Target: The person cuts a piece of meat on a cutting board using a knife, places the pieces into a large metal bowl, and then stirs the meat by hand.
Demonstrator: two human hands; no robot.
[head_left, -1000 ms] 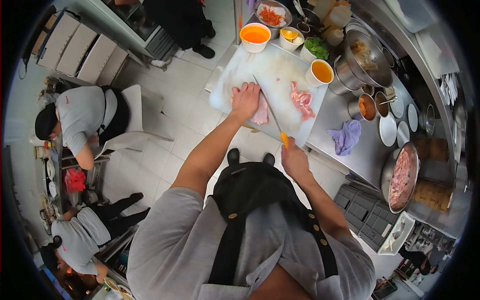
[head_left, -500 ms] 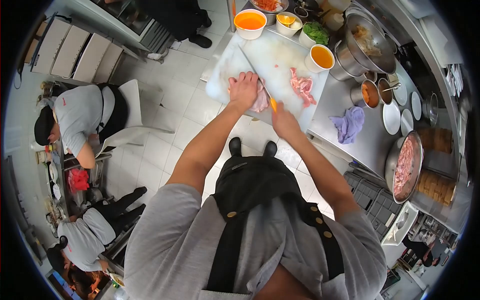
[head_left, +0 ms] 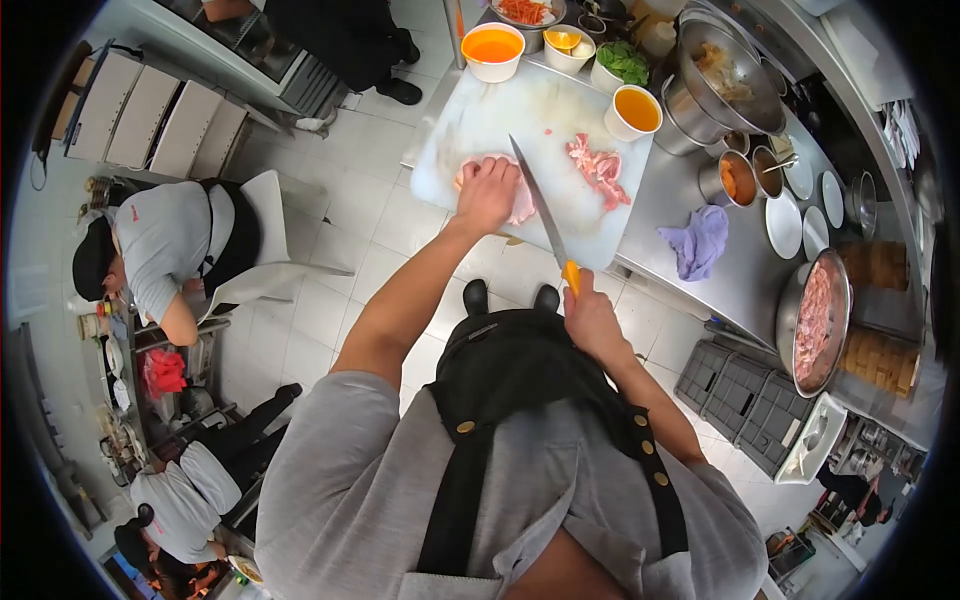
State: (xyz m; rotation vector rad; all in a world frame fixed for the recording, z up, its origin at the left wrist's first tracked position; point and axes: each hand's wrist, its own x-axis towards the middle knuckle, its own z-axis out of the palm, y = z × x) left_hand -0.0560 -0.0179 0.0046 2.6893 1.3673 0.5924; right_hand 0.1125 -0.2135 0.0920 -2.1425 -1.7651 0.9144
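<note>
My left hand (head_left: 486, 193) presses down on a piece of raw meat (head_left: 524, 206) at the near side of a white cutting board (head_left: 455, 125). Its fingers are curled over the meat and hide most of it. In my right hand (head_left: 593, 315) is a knife (head_left: 541, 205) with an orange handle. The blade slants up and left over the board, just right of the meat, and looks apart from it. Farther right on the board lie trimmed raw meat scraps (head_left: 600, 172).
Tubs of orange liquid (head_left: 494, 52) and leafy greens (head_left: 622, 63) line the board's far edge. Right of it are a purple cloth (head_left: 697, 243), white plates (head_left: 783, 226) and a metal bowl of raw meat (head_left: 815, 325). Co-workers (head_left: 175, 245) are at the left.
My right hand has drawn the knife back toward my body and slightly right, away from the meat. My left hand stays on the meat, its fingers a little more curled.
</note>
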